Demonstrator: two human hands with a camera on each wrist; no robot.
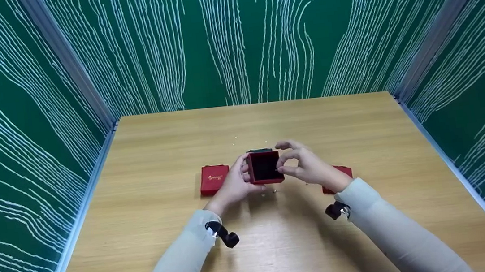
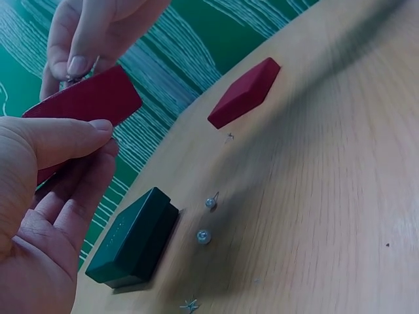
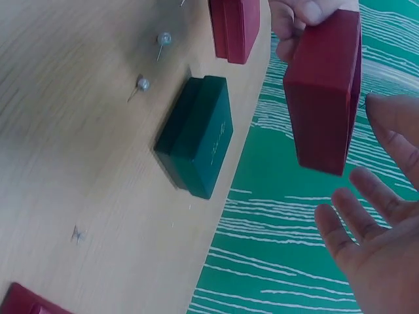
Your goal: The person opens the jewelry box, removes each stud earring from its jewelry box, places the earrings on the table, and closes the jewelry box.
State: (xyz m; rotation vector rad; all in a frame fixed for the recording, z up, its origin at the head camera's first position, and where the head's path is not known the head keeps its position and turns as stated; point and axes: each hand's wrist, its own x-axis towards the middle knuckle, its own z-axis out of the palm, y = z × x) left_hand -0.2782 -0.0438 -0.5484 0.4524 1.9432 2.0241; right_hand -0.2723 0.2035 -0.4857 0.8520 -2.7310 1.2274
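Note:
My left hand (image 1: 235,182) grips a small red jewelry box (image 1: 267,181) by its left side, above the table. The box is lidless, with its dark lining facing me. At its right rim is my right hand (image 1: 306,163), thumb and index finger pinching a tiny stud earring (image 2: 69,82), mostly hidden by the fingertips; the other fingers are spread. Below the box, two pearl earrings (image 2: 203,236) lie on the wood. A star-shaped earring (image 2: 190,305) and another small stud (image 3: 77,234) lie apart from them.
Behind the held box stands a closed green box (image 3: 200,134). A closed red box (image 1: 214,178) with gold lettering sits to the left. Another red piece (image 2: 245,91), perhaps a lid, lies under my right forearm. Tiny bits (image 1: 236,137) dot the table (image 1: 162,140) farther back.

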